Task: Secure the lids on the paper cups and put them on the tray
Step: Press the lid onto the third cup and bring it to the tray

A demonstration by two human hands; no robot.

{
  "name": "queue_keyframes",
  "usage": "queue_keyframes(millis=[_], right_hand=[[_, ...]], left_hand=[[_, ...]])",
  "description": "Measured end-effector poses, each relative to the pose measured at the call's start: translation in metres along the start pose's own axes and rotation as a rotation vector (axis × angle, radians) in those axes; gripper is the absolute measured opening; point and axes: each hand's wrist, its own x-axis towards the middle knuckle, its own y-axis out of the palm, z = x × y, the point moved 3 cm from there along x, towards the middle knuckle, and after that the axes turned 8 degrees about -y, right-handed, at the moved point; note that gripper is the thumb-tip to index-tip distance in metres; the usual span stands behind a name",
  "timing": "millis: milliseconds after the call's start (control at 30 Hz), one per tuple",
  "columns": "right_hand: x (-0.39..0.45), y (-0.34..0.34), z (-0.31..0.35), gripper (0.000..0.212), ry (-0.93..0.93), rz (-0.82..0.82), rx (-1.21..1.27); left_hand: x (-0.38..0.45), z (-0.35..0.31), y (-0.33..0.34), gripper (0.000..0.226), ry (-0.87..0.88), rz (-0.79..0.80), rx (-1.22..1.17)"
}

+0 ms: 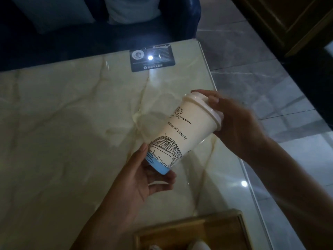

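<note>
A white paper cup [182,130] with a bridge drawing, the words "Statue of Liberty" and a blue base is held tilted above the table, its top pointing up and right. My left hand [144,175] cups its blue bottom. My right hand [236,127] wraps over the white lid [203,107], which sits on the cup's rim. A wooden tray [180,230] lies at the bottom edge, with pale objects partly visible inside it.
The marble table [63,132] has a glass top whose right edge runs beside a grey tiled floor [270,78]. A black card [152,58] lies at the table's far edge. A dark blue sofa [90,24] with pale cushions stands behind it.
</note>
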Motion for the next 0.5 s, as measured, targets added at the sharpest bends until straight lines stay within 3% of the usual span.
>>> queue_keyframes(millis=[167, 333, 500], right_hand=[[0.003, -0.004, -0.004, 0.042, 0.026, -0.079, -0.147], [0.004, -0.004, -0.012, 0.053, 0.1, -0.121, -0.212], [0.002, -0.008, -0.021, 0.057, 0.152, -0.122, -0.267]], left_hand=[[0.0, 0.0, -0.002, 0.091, 0.03, -0.014, 0.079], [0.004, 0.002, -0.005, 0.064, 0.117, -0.065, 0.193], [0.003, -0.007, -0.013, 0.064, 0.217, -0.206, 0.266]])
